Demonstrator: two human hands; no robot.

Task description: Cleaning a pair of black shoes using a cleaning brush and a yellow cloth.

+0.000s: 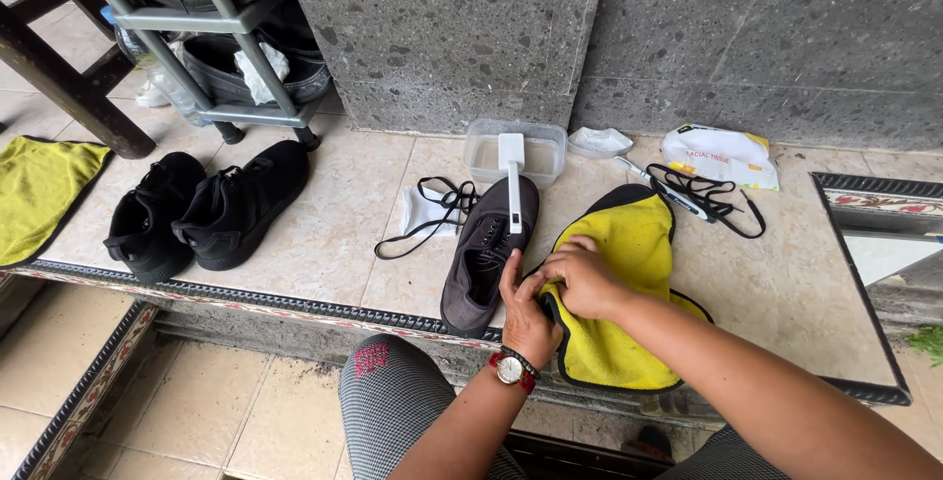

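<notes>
Both hands grip the yellow cloth (629,274), right hand (587,282) pinching at its ten-o'clock edge, left hand (526,318) clutching beside it, long axis twelve-to-six.

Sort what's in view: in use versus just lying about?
In use: left hand, right hand, yellow cloth, shoe under it.
Lying about: grey shoe, white brush, water tub, laces, black pair, tissue pack.

Your forearms are bare, with no sleeves reaching them. On your left wrist sits a wristwatch (511,369) with a round pale dial, a metal case and a red strap. Your trousers (388,411) are a fine grey check, with a small pinkish-red patch at the knee.
</notes>
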